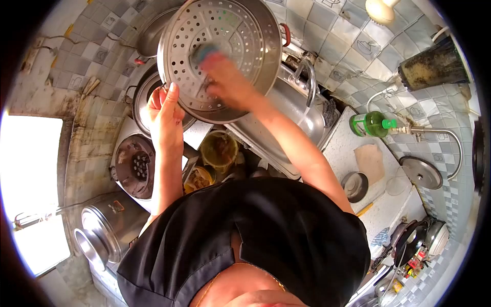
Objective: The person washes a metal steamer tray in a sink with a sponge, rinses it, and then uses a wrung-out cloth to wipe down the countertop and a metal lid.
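Note:
A large round metal steamer basket [253, 43] with a perforated bottom is held up, tilted, over the edge of the sink and the counter. My left hand [166, 110] grips it at the near-left rim, thumb up along the side. My right hand [227, 84], blurred by motion, is inside the basket against the holed bottom. In its fingers is a scrubbing pad [204, 51], smeared blue-green and pinkish. A red handle [285, 35] sticks out from the basket's right side.
Beneath and right of the basket lies a steel sink [281, 112] with a curved faucet [308, 77]. Left are a metal pot [140, 100] and a stove burner [135, 166]. A green bottle [365, 124] and small round pan [355, 186] occupy the right counter. Below stands a bucket [219, 149].

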`<state>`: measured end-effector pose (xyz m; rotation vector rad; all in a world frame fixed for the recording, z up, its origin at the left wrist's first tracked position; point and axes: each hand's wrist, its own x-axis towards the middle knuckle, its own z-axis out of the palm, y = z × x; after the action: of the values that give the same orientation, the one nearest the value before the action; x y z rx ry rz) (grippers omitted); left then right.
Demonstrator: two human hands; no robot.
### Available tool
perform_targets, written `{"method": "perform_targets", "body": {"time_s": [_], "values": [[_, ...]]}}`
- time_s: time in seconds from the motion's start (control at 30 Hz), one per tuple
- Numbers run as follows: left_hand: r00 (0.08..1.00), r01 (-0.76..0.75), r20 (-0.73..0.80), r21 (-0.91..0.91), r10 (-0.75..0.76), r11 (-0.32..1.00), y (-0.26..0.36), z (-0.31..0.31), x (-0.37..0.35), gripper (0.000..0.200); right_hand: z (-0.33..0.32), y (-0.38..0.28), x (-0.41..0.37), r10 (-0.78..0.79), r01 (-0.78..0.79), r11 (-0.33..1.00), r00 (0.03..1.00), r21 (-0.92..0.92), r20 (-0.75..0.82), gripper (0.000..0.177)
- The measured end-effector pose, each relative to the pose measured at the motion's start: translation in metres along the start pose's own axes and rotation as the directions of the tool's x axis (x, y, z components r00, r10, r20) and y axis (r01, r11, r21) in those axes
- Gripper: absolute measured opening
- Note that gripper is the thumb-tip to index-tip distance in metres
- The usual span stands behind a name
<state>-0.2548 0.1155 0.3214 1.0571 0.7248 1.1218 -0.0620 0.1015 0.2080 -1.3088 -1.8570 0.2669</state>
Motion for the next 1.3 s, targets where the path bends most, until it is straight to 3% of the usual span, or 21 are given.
{"method": "perform_targets", "body": {"time_s": [0.03,0.07,0.13,0.17,0.23,0.27,0.33,0.4,0.47,0.5,0.57,0.63,0.73,0.83,0.9,0.93,1.03,1.1,1.17,1.2,1.3], "values": [[1.000,-0.010,0.003,0.000,0.010,1.000,0.003,-0.001,0.000,0.030,-0.003,0.013,0.000,0.199,-0.201,0.980,0.973,-0.004,-0.120,0.064],[1.000,-0.011,0.014,-0.027,0.011,1.000,0.005,-0.001,-0.001,0.030,0.004,0.019,-0.001,0.190,-0.193,0.981,0.974,-0.011,-0.122,0.064],[0.999,0.003,0.034,-0.005,-0.003,1.000,0.005,-0.001,-0.004,0.029,0.024,0.012,-0.008,0.451,-0.486,0.874,0.814,-0.004,-0.366,0.059],[0.999,-0.004,0.052,-0.013,0.004,1.000,0.000,0.001,-0.003,0.030,0.041,-0.003,-0.014,0.428,-0.376,0.898,0.866,0.228,-0.258,0.059],[1.000,0.026,0.009,0.012,-0.026,1.000,0.001,0.010,-0.001,0.032,0.025,-0.049,-0.004,0.083,-0.069,0.976,0.995,0.206,-0.058,0.057],[0.999,0.030,0.011,0.013,-0.030,0.999,0.001,0.007,-0.002,0.032,0.014,-0.049,0.004,0.088,-0.074,0.976,0.994,0.207,-0.058,0.057],[0.998,-0.003,0.060,0.052,0.000,0.999,0.002,0.001,-0.001,0.031,-0.011,-0.021,0.028,-0.246,0.246,0.944,0.969,-0.218,0.027,0.056],[0.997,0.026,0.066,0.017,-0.027,1.000,0.009,0.001,-0.008,0.032,-0.022,0.014,0.022,0.017,-0.148,0.919,0.941,-0.366,-0.338,0.056],[0.996,0.030,0.079,0.001,-0.030,1.000,0.012,0.001,-0.011,0.032,-0.021,0.029,0.006,0.179,-0.433,0.867,0.734,-0.248,-0.655,0.053],[0.996,0.032,0.078,0.000,-0.032,0.999,0.012,0.001,-0.009,0.032,-0.015,0.021,0.003,0.180,-0.434,0.866,0.735,-0.249,-0.654,0.053],[0.998,0.010,0.063,-0.007,-0.010,1.000,0.010,0.006,-0.004,0.033,0.005,-0.010,-0.013,0.630,-0.733,0.598,0.680,-0.324,-0.374,0.044],[0.998,-0.019,0.052,0.010,0.019,1.000,0.006,0.011,0.001,0.033,0.035,-0.020,-0.022,0.715,-0.660,0.695,0.677,0.285,-0.175,0.033],[0.998,-0.061,0.037,0.041,0.059,0.997,0.000,0.014,0.006,0.033,0.037,-0.052,-0.001,0.533,-0.435,0.728,0.846,0.530,-0.037,0.027],[0.999,-0.030,0.043,0.059,0.028,0.998,0.001,0.010,0.008,0.035,0.029,-0.052,0.008,0.318,-0.245,0.542,0.945,0.804,0.073,0.019],[0.998,-0.069,0.012,0.090,0.069,0.993,0.001,0.006,0.013,0.039,0.025,-0.014,-0.012,0.188,-0.274,0.896,0.947,0.351,0.260,0.020],[0.998,-0.070,-0.001,0.084,0.070,0.994,0.004,0.003,0.016,0.039,0.015,-0.007,-0.020,0.258,-0.295,0.948,0.932,0.120,0.255,0.023],[0.996,-0.057,-0.061,0.045,0.060,0.997,-0.003,-0.008,0.027,0.038,-0.006,0.020,-0.039,0.342,-0.256,0.887,0.923,-0.384,0.175,0.030],[0.993,-0.071,-0.090,0.045,0.075,0.996,-0.008,-0.015,0.040,0.037,-0.010,0.040,-0.029,0.467,-0.224,0.684,0.865,-0.695,0.181,0.027],[0.984,-0.124,-0.120,0.083,0.133,0.989,-0.007,-0.024,0.065,0.035,-0.024,0.047,-0.021,0.369,-0.254,0.607,0.929,-0.753,-0.016,0.016],[0.977,-0.131,-0.158,0.082,0.143,0.988,-0.005,-0.032,0.081,0.033,-0.036,0.030,-0.014,0.234,-0.299,0.688,0.954,-0.661,-0.187,0.012],[0.958,-0.142,-0.256,-0.018,0.133,0.990,-0.001,-0.057,0.139,0.031,-0.059,-0.009,-0.020,0.129,-0.358,0.866,0.835,-0.350,-0.535,0.007]]}}
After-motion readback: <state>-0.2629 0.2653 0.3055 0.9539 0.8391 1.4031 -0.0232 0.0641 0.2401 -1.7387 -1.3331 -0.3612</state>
